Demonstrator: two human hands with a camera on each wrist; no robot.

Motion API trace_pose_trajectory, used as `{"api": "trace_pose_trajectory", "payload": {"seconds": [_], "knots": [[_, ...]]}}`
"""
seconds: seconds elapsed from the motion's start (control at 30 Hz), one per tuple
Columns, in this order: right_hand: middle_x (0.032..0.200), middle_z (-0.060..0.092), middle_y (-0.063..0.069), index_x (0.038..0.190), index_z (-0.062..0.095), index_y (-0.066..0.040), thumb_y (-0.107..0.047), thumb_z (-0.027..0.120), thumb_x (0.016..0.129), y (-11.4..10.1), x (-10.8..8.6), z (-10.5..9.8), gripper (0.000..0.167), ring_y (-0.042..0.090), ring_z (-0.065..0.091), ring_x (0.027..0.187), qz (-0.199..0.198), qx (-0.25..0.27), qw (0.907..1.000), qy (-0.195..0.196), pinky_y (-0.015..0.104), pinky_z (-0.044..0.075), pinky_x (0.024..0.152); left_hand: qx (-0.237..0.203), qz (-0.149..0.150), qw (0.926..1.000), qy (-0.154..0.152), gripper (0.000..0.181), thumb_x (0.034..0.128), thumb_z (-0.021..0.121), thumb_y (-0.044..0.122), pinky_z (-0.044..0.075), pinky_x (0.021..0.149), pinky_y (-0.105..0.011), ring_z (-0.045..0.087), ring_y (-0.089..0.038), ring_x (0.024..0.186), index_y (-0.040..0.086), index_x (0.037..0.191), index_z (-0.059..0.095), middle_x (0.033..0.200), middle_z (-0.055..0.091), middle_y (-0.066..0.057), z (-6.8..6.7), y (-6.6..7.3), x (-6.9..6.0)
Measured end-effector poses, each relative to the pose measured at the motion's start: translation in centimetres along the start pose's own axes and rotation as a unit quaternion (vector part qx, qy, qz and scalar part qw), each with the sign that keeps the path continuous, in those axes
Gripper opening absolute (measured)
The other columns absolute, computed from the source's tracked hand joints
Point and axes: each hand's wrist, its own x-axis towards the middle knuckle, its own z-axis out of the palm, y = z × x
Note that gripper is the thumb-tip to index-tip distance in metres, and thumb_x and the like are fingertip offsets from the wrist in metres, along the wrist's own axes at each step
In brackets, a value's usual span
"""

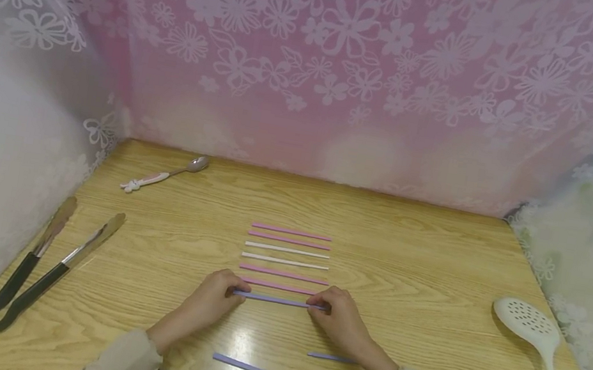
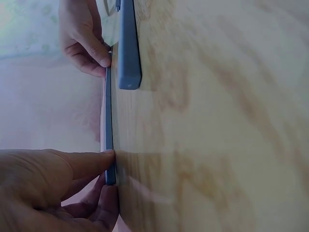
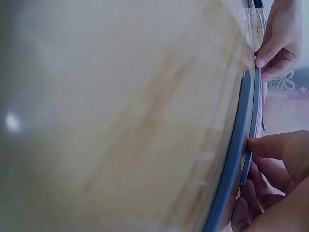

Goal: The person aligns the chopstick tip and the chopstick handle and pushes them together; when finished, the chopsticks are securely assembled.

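Note:
A thin lavender-blue stick (image 1: 278,300) lies level across the front of a row of sticks. My left hand (image 1: 215,295) pinches its left end between thumb and fingers, and my right hand (image 1: 342,317) pinches its right end. In the left wrist view the left thumb presses near the end of the blue stick (image 2: 108,121). Just beyond it is a pink stick (image 1: 280,286), its ends partly hidden by the fingers. A second pink stick (image 1: 283,274), two white sticks (image 1: 285,261) and two further pink sticks (image 1: 289,241) lie roughly parallel behind.
Nearer me lie two loose blue sticks, one slanted (image 1: 240,364) and one (image 1: 330,357) partly behind my right forearm. Black-handled tongs (image 1: 26,272) rest at left, a spoon (image 1: 164,176) at back left, a white slotted skimmer (image 1: 533,326) at right. Flowered curtains (image 1: 337,75) enclose the wooden table (image 1: 424,263).

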Motion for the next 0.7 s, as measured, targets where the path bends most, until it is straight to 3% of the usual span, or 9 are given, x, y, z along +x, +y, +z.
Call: {"api": "trace_pose_trajectory", "payload": {"seconds": [0.23, 0.43, 0.57, 0.7], "knots": [[0.09, 0.066, 0.001, 0.09, 0.072, -0.006, -0.004, 0.071, 0.082, 0.0, -0.3, -0.4, 0.008, 0.016, 0.055, 0.087, 0.001, 0.015, 0.9998, -0.011, 0.029, 0.047, 0.077, -0.001, -0.015, 0.9999, 0.003, 0.017, 0.0825, 0.068, -0.002, 0.052, 0.073, -0.027, 0.058, -0.017, 0.084, -0.001, 0.099, 0.07, 0.093, 0.064, -0.008, -0.4, 0.1, -0.2], [0.091, 0.067, -0.001, 0.091, 0.072, -0.008, -0.008, 0.073, 0.082, -0.6, -0.5, -1.1, 0.009, 0.019, 0.059, 0.091, 0.035, 0.034, 0.9988, 0.003, 0.041, 0.049, 0.084, 0.001, -0.037, 0.9991, 0.023, 0.023, 0.0827, 0.068, -0.001, 0.052, 0.077, -0.032, 0.058, -0.017, 0.087, 0.002, 0.106, 0.068, 0.097, 0.064, -0.007, -1.0, 0.2, -0.7], [0.093, 0.066, 0.002, 0.094, 0.071, -0.006, -0.012, 0.073, 0.083, -1.1, -0.8, -1.8, 0.013, 0.018, 0.059, 0.088, 0.052, 0.044, 0.9977, 0.005, 0.039, 0.05, 0.081, 0.006, -0.028, 0.9992, 0.028, 0.022, 0.0838, 0.067, 0.0, 0.051, 0.074, -0.029, 0.056, -0.016, 0.085, 0.001, 0.105, 0.069, 0.097, 0.065, -0.008, -1.3, 0.4, -1.2], [0.097, 0.066, 0.005, 0.099, 0.07, -0.004, -0.014, 0.072, 0.084, -1.3, -1.5, -2.3, 0.018, 0.019, 0.06, 0.088, 0.058, 0.059, 0.9966, -0.002, 0.039, 0.053, 0.079, -0.011, -0.012, 0.9998, 0.01, 0.02, 0.0871, 0.066, 0.005, 0.05, 0.072, -0.025, 0.056, -0.015, 0.084, 0.001, 0.106, 0.068, 0.098, 0.065, -0.007, -1.4, 0.7, -2.2]]}}
